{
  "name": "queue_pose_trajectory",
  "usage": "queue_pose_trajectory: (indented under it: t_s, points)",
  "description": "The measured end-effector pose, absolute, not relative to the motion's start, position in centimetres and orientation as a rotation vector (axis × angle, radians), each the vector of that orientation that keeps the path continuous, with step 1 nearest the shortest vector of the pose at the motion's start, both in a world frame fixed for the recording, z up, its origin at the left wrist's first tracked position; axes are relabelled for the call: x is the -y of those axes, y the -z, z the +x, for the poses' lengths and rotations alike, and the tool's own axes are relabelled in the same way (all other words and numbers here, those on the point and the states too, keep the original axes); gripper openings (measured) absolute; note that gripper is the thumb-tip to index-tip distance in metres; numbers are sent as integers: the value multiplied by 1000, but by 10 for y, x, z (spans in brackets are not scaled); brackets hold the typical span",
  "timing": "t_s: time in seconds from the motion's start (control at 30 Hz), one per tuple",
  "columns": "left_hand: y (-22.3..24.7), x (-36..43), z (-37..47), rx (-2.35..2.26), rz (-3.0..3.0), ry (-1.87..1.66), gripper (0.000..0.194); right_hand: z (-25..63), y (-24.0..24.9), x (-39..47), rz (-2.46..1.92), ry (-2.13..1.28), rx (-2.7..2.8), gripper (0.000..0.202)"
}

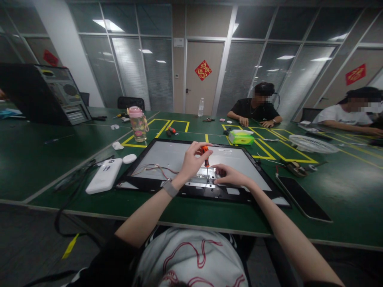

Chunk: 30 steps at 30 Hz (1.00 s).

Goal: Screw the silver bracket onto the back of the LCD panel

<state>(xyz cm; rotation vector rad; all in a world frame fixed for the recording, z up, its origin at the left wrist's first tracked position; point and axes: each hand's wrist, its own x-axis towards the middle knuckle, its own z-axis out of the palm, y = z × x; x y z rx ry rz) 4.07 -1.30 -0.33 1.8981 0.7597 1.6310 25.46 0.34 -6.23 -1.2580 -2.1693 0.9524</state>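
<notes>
Upright over a flat display panel [155, 155] with a black frame stands a screwdriver [206, 156] with an orange and black handle. My left hand [194, 156] grips that handle from above, thumb and fingers around its top. The shaft points down at a small silver metal bracket [197, 184] near the panel's front edge. Beside the shaft, my right hand [229, 175] rests by the bracket's right end, thumb and fingers apart. Whether its fingertips press on the bracket is hard to tell. Thin coloured wires [155, 166] run left from the bracket area.
Left of the panel lie a white power bank [104, 176], a white case [129, 158] and black cables. A pink-lidded bottle [138, 125] stands behind. To the right are a phone [302, 197] and a green tissue pack [241, 137]. Two people sit across the table.
</notes>
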Motion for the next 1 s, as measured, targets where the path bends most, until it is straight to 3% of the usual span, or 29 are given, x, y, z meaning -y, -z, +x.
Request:
queue_pose_trajectory:
  t_s: [0.2,0.4,0.6,0.8,1.0]
  points:
    - [0,7,37,-542,1691,-1388,34,254,61,-3,-1254,-934,2188,70]
    - [-3,12,37,-691,1846,-1525,28,254,61,-2,-1247,-933,2180,70]
    - [-1,7,36,-511,1691,-1302,36,254,61,-2,-1261,-919,2181,70]
    - [1,6,37,-664,1793,-1508,27,253,58,-1,-1274,-945,2183,71]
    - [2,12,40,-581,1853,-1474,32,251,55,1,-1273,-938,2191,71]
